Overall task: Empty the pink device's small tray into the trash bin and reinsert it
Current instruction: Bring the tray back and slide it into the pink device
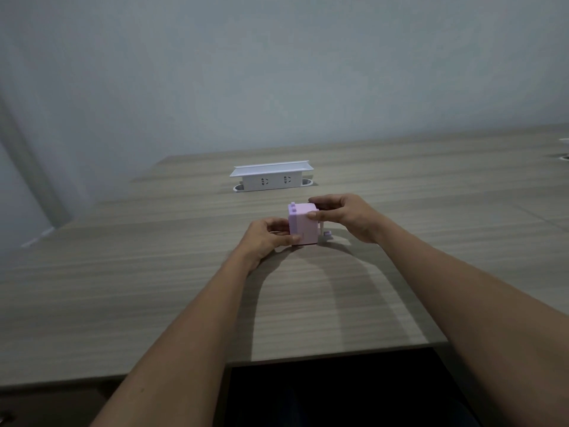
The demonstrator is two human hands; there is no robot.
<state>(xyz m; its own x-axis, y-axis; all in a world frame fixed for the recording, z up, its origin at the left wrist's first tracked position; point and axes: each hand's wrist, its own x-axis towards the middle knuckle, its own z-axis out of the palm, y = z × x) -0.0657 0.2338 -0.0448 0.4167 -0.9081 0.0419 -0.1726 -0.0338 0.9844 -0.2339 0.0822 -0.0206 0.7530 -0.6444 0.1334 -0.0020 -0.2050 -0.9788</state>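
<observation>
A small pink box-shaped device point(304, 224) stands upright on the wooden table point(154, 288), with a crank handle point(327, 234) sticking out of its right side. My right hand point(345, 215) grips the device's top right corner from above. My left hand point(268, 237) is closed on its lower left front, where thumb and fingers pinch the bottom edge. The small tray is hidden behind my left fingers. No trash bin is in view.
A white pop-up socket box point(271, 178) with its lid raised stands on the table behind the device. Another white fitting point(565, 151) peeks in at the far right edge. The table's front edge has a dark gap point(338, 389) below it, close to my body.
</observation>
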